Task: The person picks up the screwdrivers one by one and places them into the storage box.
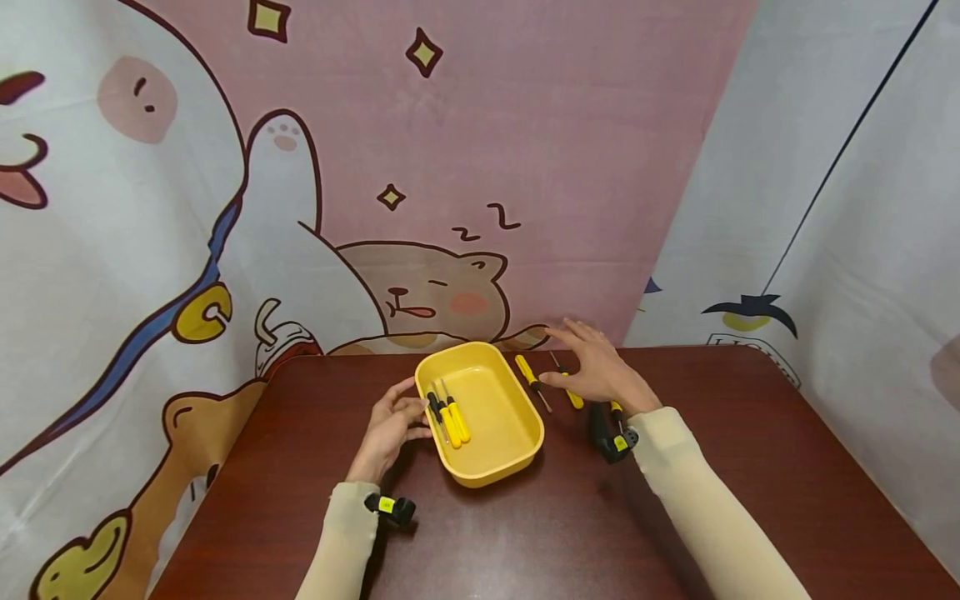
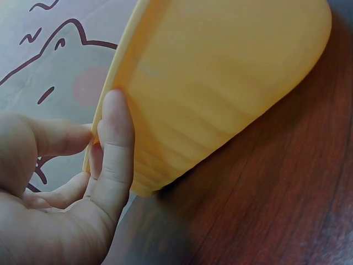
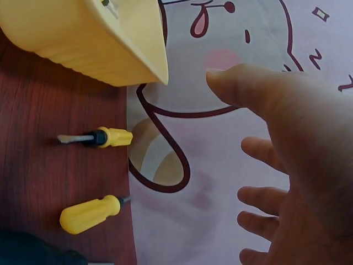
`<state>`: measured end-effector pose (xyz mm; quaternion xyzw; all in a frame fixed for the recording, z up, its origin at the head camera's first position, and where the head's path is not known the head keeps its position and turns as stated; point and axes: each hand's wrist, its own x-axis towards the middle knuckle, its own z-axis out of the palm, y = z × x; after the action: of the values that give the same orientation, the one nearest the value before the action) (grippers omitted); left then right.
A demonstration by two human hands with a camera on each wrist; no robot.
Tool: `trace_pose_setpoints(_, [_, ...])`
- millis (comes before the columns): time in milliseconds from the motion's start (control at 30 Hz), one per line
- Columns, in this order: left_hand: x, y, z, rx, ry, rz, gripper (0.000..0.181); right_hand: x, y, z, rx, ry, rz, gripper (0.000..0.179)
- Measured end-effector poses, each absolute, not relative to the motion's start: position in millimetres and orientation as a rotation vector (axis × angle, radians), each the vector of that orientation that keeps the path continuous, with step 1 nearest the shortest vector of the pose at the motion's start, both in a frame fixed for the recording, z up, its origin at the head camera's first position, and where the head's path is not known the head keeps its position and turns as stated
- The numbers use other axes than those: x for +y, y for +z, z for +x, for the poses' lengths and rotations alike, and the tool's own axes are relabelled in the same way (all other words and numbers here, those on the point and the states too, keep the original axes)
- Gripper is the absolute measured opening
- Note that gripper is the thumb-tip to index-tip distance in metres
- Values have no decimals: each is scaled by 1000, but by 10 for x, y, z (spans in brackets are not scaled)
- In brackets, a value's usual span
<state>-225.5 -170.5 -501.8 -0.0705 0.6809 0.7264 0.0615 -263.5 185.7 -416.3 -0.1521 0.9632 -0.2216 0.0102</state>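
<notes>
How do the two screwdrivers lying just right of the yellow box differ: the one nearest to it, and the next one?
The nearest screwdriver points its shaft toward the near side of the table; the next screwdriver points its shaft toward the backdrop. In the head view, the nearest screwdriver shows whole, while the next screwdriver is partly hidden by the right hand. Both have yellow handles.

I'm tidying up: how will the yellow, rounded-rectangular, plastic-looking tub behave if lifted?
The tub probably feels light for its size, since its wall looks thin at the rim. It seems stiff: the rim looks unbent where the left hand grips it. The yellow-and-black, metal-shafted screwdrivers lying loose inside may slide if it tilts.
</notes>
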Motion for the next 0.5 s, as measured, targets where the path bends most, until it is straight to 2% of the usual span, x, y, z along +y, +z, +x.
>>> trace_pose_setpoints(500, [-1710, -5020, -2243, 2068, 2195, -215, 56, 2197, -4289, -2700, 2978, -760, -327, 91])
